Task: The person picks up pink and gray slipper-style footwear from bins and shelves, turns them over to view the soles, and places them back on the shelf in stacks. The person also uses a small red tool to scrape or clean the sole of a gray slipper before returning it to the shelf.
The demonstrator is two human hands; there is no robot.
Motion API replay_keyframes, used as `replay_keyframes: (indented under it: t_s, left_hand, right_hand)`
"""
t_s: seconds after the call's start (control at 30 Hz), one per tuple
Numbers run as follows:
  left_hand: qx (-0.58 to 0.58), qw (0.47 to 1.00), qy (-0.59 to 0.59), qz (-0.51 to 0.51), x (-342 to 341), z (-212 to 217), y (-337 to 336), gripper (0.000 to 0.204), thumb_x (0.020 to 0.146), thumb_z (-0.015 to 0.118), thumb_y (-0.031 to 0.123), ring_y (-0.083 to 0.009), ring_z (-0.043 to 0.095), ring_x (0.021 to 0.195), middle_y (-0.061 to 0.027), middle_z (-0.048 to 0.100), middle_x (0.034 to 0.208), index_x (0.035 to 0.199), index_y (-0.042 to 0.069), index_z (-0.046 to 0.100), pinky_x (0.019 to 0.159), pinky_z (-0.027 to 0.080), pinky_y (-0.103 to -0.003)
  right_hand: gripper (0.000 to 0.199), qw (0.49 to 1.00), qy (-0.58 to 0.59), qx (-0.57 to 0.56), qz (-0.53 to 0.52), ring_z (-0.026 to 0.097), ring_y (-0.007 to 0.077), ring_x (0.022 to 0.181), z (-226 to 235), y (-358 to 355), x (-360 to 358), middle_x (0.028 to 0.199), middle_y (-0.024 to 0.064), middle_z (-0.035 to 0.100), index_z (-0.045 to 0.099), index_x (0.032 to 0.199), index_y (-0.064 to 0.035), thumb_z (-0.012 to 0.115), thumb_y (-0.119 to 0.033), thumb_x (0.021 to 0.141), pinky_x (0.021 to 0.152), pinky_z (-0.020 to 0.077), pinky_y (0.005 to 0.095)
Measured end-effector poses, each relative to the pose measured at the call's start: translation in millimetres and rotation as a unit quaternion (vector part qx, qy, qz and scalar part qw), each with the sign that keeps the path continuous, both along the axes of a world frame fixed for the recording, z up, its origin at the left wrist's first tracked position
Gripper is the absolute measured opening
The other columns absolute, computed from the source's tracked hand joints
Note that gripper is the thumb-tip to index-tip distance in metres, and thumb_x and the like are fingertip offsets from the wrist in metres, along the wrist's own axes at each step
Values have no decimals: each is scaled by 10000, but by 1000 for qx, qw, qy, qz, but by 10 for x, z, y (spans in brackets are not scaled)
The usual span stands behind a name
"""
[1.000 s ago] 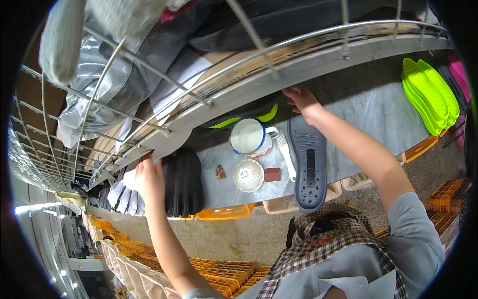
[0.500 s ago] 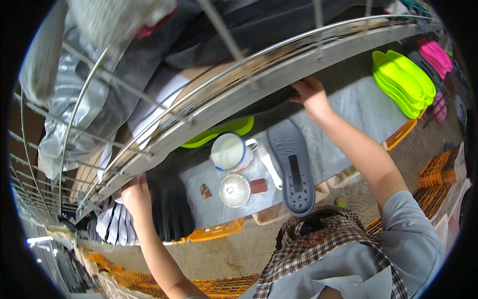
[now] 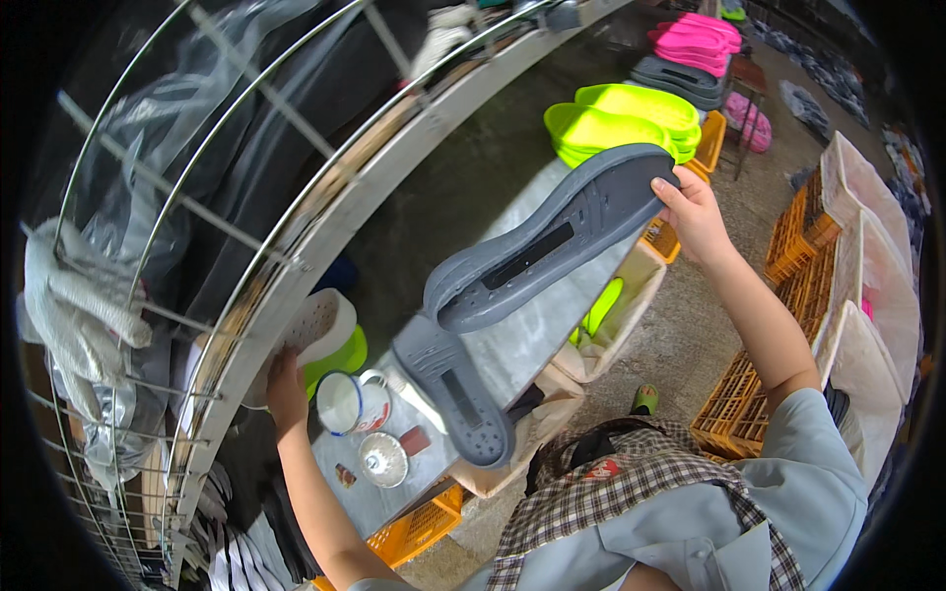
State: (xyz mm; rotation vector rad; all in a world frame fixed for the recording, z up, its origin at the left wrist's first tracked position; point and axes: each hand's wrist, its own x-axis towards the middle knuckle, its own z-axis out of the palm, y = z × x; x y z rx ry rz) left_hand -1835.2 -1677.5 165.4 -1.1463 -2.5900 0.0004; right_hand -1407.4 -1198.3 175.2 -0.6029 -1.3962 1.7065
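Note:
My right hand (image 3: 695, 215) grips one end of a dark grey shoe sole (image 3: 601, 212), which hangs tilted above the table. Its hollow side with a black inset strip faces up. Under the shelf edge, my left hand (image 3: 287, 394) closes round a white shoe sole (image 3: 327, 323) dotted with small holes; its fingers are partly hidden. Just beyond that lies a lime green sole (image 3: 342, 361). A second grey sole (image 3: 458, 399) rests on the table beside a white-handled brush (image 3: 416, 396), a blue-rimmed mug (image 3: 338, 406), a small white bowl (image 3: 382, 460) and a reddish-brown block (image 3: 416, 440).
A metal shelf rail (image 3: 286, 251) with wire mesh runs above the table, a white glove (image 3: 79, 310) hanging on it. Lime green soles (image 3: 621, 118) and pink soles (image 3: 695, 44) are stacked at the far end. Orange crates (image 3: 764, 340) stand at the right.
My right hand has brought the grey sole out from under the shelf, rightward. My left hand now shows with the white sole. The view has turned.

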Motion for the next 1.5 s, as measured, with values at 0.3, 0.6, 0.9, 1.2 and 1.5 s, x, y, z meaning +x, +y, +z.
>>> replay_keyframes:
  t_s: [0.3, 0.6, 0.9, 1.2, 1.5]
  left_hand:
    - [194, 962, -155, -115, 1380, 610, 1244, 629, 811, 662, 172, -335, 425, 1271, -186, 429, 1386, 1367, 39, 400, 1051, 335, -425]
    - [201, 850, -408, -265, 2911, 376, 2669, 886, 723, 793, 256, -324, 418, 1275, -213, 359, 1421, 1422, 35, 295, 1007, 406, -383]
    - [320, 385, -857, -123, 3869, -279, 3465, 654, 880, 512, 15, -236, 564, 1058, -119, 368, 1370, 1456, 197, 260, 712, 588, -345]
    - [412, 253, -866, -128, 4157, 27, 3486, 760, 879, 544, 29, -250, 563, 1082, -135, 361, 1344, 1436, 242, 73, 774, 585, -372]
    - [321, 822, -429, -191, 3639, -136, 2280, 759, 797, 727, 266, -331, 428, 1243, -216, 402, 1345, 1387, 34, 310, 1000, 394, -470]
  right_hand:
    - [207, 990, 134, 32, 33, 616, 122, 934, -84, 348, 722, 1050, 40, 639, 575, 1111, -14, 569, -110, 927, 840, 524, 304]
    - [211, 992, 125, 17, 11, 617, 117, 920, -93, 737, 1277, 1037, 40, 642, 583, 1106, -20, 579, -116, 919, 828, 524, 314]
    - [558, 990, 24, -51, -128, 588, 150, 983, -69, 851, 1865, 1165, 123, 581, 343, 1375, 4, 493, -344, 966, 752, 508, 267]
    - [903, 991, 24, 46, 126, 374, 294, 1306, -104, -390, 1156, 1447, 198, 284, 10, 1488, -97, 618, -75, 821, 1076, 325, 415]
    - [824, 964, 109, -161, 180, 481, 243, 1218, 145, -631, 594, 1380, 155, 389, 135, 1470, -63, 581, -2, 780, 995, 431, 378]
